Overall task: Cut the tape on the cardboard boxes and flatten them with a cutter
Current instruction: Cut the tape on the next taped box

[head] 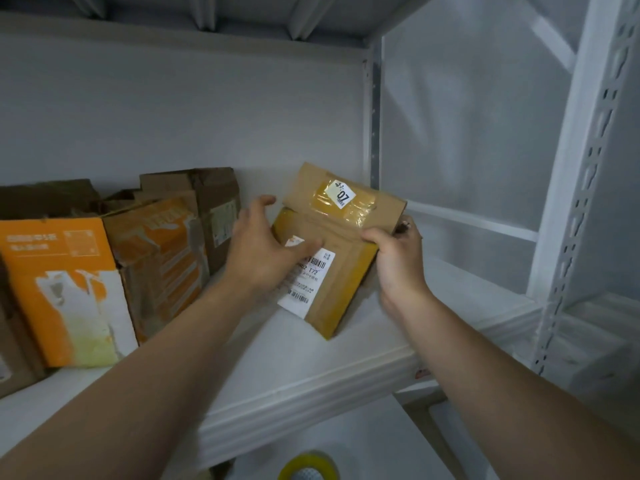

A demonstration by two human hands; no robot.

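One small box (341, 268) we judge light and stiff (take its edges): right grip (398, 261) clamps its side, left grip (266, 251) spread open.

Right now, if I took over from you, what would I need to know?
Left hand: open, resting on the small box over its label.
Right hand: gripping the box's right edge; a dark thing at its fingertips may be the cutter, unclear.
The box stands on the shelf, one flap already up.
Still to do: flatten it, then the boxes at the left.
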